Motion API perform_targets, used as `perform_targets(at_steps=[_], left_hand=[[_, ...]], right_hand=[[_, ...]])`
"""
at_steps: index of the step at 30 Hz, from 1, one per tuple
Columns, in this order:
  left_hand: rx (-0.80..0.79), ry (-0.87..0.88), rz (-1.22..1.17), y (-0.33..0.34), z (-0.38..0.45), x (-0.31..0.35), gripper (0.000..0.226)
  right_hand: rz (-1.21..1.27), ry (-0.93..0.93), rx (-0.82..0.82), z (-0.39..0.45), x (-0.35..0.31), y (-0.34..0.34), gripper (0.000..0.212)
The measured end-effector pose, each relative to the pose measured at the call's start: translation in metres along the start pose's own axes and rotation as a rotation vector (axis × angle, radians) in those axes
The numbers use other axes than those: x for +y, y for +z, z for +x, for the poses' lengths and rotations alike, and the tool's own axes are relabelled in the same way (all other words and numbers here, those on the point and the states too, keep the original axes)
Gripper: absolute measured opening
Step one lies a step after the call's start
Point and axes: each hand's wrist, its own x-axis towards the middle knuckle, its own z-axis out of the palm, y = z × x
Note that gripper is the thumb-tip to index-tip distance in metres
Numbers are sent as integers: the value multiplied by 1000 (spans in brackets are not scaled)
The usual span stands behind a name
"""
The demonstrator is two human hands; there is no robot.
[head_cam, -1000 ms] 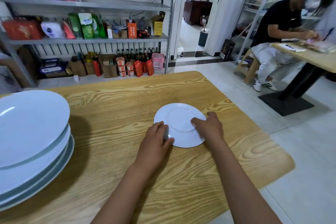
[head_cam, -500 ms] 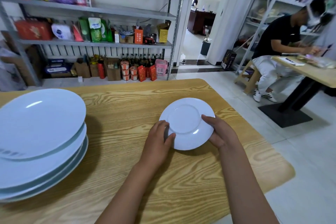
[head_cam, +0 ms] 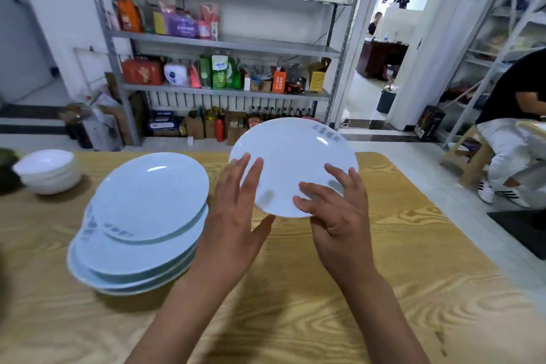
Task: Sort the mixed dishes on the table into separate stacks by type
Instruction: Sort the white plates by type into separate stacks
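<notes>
A small white plate with a grey print on its far rim is raised above the wooden table, tilted with its face toward me. My left hand holds its left edge, fingers on the face and thumb under the near rim. My right hand grips its near right edge with spread fingers. A stack of several large pale blue plates lies to the left of my hands. A stack of white bowls stands at the table's far left.
A metal shelf full of goods stands behind the table. A seated person and a wooden stool are at the right, beyond the table's right edge. A dark object sits at the far left.
The small plate lay upside down on the table; both hands lifted it and turned it face up. My view swung left and up, bringing the bowls into sight.
</notes>
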Motion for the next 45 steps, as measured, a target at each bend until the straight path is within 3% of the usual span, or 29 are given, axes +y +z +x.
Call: perform_targets(at_steps=[6, 13, 16, 20, 28, 31, 36, 38, 42, 45], left_hand=[[15, -8, 81, -34, -25, -28, 70], [-33, -23, 294, -80, -41, -48, 55], [-50, -102, 337, -92, -54, -63, 49], [-128, -224, 414, -101, -72, -87, 52], [-194, -278, 408, -108, -96, -106, 47], [-170, -266, 469, -112, -95, -106, 36], [-340, -398, 521, -119, -98, -106, 95], [-286, -459, 388, -124, -103, -109, 111], [83, -518, 100, -125, -120, -109, 83], [366, -843, -282, -113, -126, -104, 68]], right_hand=[[136, -93, 68, 7, -40, 33, 32], [213, 9, -11, 16, -79, 60, 38], [131, 179, -64, 16, -92, 72, 53], [118, 351, -191, 10, -98, 86, 52], [161, 456, -486, -6, -98, 117, 47], [194, 489, -530, -13, -96, 128, 47], [377, 651, -430, -16, -92, 140, 39], [463, 763, -366, -14, -91, 145, 32], [687, 1068, -310, -6, -87, 163, 22], [894, 1277, -358, -1, -78, 184, 20]])
